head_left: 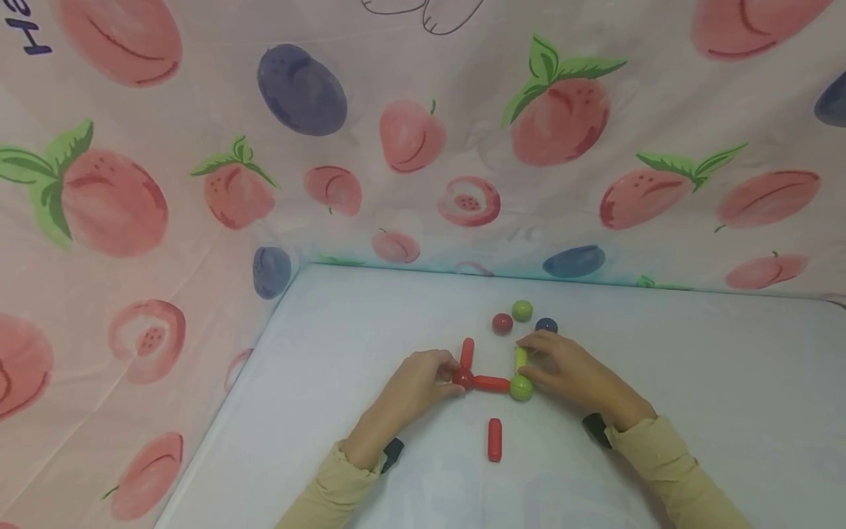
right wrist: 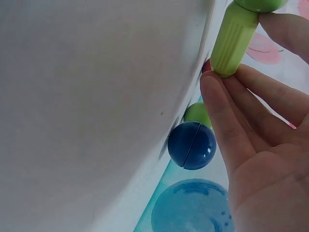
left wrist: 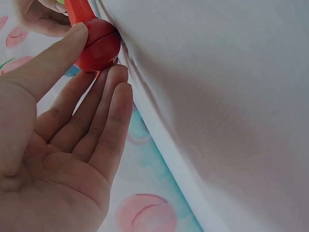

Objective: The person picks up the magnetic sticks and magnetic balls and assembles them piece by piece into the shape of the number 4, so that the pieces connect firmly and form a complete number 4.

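Note:
My left hand [head_left: 413, 382] pinches a red ball [left wrist: 101, 48] between thumb and fingertips. From that ball one red rod [head_left: 468, 353] points away toward the back. A second red rod [head_left: 491, 384] runs right from it to a green ball [head_left: 521, 388]. On the far side of the green ball stands a yellow-green rod [right wrist: 234, 41]. My right hand [head_left: 571, 371] holds this rod lengthwise, fingertips at its far end and thumb by the green ball.
Behind the joined pieces lie a loose red ball [head_left: 502, 323], another green ball [head_left: 522, 310] and a blue ball [right wrist: 192, 145]. A loose red rod [head_left: 494, 440] lies nearer on the white table [head_left: 317, 323]. Fruit-patterned cloth [head_left: 370, 88] hangs at the back and left.

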Motion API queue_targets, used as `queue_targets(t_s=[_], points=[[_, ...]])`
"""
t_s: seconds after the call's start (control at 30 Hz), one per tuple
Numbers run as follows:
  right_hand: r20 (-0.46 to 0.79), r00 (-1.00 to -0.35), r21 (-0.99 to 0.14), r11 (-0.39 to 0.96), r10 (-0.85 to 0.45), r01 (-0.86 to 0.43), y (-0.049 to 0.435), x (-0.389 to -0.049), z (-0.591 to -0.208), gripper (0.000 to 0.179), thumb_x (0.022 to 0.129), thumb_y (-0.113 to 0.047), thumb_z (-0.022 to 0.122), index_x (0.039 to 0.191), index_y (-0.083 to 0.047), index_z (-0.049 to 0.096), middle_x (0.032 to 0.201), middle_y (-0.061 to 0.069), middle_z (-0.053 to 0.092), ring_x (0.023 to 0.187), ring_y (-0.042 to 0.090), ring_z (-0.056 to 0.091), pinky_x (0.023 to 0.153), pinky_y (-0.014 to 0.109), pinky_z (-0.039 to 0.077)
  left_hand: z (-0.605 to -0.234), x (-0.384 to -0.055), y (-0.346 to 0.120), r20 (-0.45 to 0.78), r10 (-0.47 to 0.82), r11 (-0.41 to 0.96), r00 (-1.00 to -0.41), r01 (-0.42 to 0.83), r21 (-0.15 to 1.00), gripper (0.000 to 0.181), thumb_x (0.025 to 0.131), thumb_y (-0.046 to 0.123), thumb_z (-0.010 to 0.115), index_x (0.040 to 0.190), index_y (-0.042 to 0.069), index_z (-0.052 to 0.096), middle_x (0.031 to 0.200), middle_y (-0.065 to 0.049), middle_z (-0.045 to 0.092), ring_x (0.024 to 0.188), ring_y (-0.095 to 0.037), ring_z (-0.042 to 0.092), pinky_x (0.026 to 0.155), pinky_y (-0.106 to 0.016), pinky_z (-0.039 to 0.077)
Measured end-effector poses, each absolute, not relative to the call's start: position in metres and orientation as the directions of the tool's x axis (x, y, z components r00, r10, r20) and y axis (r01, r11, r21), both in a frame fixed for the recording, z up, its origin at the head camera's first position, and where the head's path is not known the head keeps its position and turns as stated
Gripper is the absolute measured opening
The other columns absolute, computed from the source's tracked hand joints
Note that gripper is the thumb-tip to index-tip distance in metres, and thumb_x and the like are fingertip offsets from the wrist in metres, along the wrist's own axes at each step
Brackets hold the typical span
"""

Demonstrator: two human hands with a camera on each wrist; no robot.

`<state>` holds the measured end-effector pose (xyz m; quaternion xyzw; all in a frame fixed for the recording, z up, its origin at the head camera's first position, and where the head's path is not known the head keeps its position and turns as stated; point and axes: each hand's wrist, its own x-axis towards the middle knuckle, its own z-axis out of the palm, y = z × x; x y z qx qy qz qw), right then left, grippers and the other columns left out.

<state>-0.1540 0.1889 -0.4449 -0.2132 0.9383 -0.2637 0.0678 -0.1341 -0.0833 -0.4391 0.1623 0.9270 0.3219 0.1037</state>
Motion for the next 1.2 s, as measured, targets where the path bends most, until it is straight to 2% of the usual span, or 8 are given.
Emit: queue_targets(t_s=[0.87,1.2], points=[[-0.041,-0.895,-0.512,0.779,-0.443,-0.362,0.1889,-0.1575,-0.4431,0.046,0.089,-0.024,0.075,0.129,-0.005,0.062,0.121,0.008,0.065,0.113,0.028,0.062,0.097,0.048,0.052,-0.4394,-0.1339,-0.0820,-0.103,0.366,0.734,-0.925,0.219,0.642,0.028,0.084,0.022,0.081,0.109,0.016,0.071,0.094,0.006,0.069,0.089,-0.011,0.063,0.082,-0.025,0.055],[-0.008,-0.899,-0.490,0.785,-0.438,-0.379,0.1858,-0.1610,-0.4394,0.045,0.090,-0.024,0.074,0.129,-0.005,0.062,0.121,0.010,0.065,0.111,0.028,0.062,0.096,0.048,0.053,-0.4394,-0.1333,-0.0824,-0.095,0.369,0.748,-0.924,0.235,0.621,0.028,0.084,0.023,0.081,0.109,0.015,0.072,0.096,0.005,0.071,0.092,-0.012,0.065,0.084,-0.027,0.056]])
